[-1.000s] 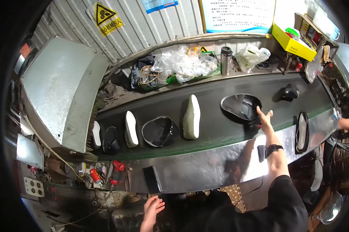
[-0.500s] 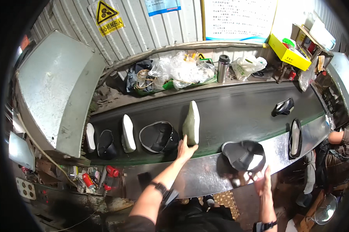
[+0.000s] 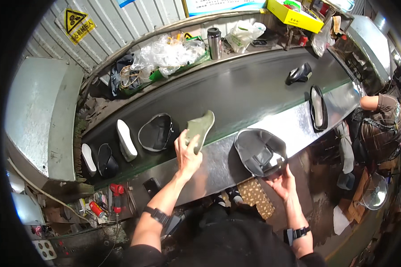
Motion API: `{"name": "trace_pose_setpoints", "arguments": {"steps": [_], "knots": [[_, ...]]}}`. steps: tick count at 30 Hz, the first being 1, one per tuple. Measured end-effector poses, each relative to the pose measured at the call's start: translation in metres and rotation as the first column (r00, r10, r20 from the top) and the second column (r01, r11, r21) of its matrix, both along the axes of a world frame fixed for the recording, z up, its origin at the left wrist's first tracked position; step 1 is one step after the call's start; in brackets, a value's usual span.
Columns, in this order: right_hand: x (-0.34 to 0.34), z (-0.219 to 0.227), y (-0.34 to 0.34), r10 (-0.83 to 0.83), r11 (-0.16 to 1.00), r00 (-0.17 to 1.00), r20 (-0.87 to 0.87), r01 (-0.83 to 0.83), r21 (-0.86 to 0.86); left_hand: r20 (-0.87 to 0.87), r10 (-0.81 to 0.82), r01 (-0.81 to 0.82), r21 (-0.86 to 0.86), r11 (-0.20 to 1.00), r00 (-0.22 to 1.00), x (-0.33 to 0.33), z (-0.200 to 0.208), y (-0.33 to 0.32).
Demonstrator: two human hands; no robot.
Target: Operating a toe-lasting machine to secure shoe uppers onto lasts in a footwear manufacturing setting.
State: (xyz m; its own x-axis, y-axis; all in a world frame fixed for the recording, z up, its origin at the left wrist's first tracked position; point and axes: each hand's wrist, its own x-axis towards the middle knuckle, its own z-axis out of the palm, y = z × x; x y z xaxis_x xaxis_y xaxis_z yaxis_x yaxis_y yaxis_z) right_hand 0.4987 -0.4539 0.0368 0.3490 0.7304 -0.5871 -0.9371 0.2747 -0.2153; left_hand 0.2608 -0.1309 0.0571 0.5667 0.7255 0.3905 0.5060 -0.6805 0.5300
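Note:
My left hand grips a pale green shoe sole and holds it tilted above the near edge of the black conveyor belt. My right hand holds the lower edge of a dark grey shoe upper, which rests against the steel front ledge. On the belt just left of the sole lies a black shoe upper, then a white sole, another black upper and a white sole.
Further right on the belt sit a black shoe piece and a black upper with a pale insole. Another person works at the right. Plastic bags, a steel flask and a yellow box line the far shelf.
My left hand has lifted the pale green sole off the belt and tipped it over. The dark grey upper stays in my right hand at the ledge.

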Motion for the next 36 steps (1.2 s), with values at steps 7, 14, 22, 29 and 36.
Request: {"name": "trace_pose_setpoints", "arguments": {"steps": [7,14,22,29,36], "knots": [[0.015,-0.005,-0.002,0.112,0.994,0.993,0.037,-0.112,-0.003,-0.182,-0.451,0.486,0.319,0.814,0.874,-0.01,-0.006,-0.13],[0.022,0.019,-0.002,0.164,0.972,0.979,0.124,-0.139,-0.188,0.214,-0.316,0.354,-0.17,0.92,0.924,0.025,-0.007,-0.161],[-0.023,0.062,-0.011,0.198,0.977,0.979,0.045,-0.201,0.073,0.299,0.42,0.169,-0.933,0.318,0.857,0.054,0.025,-0.074],[-0.043,0.083,-0.002,0.133,0.991,0.98,0.148,-0.135,0.004,0.379,0.475,0.392,-0.917,0.076,0.794,0.028,0.034,-0.055],[-0.066,0.081,0.006,0.51,0.83,-0.281,0.813,-0.089,-0.551,0.318,0.522,0.55,-0.744,-0.379,0.791,0.01,0.019,-0.01]]}}
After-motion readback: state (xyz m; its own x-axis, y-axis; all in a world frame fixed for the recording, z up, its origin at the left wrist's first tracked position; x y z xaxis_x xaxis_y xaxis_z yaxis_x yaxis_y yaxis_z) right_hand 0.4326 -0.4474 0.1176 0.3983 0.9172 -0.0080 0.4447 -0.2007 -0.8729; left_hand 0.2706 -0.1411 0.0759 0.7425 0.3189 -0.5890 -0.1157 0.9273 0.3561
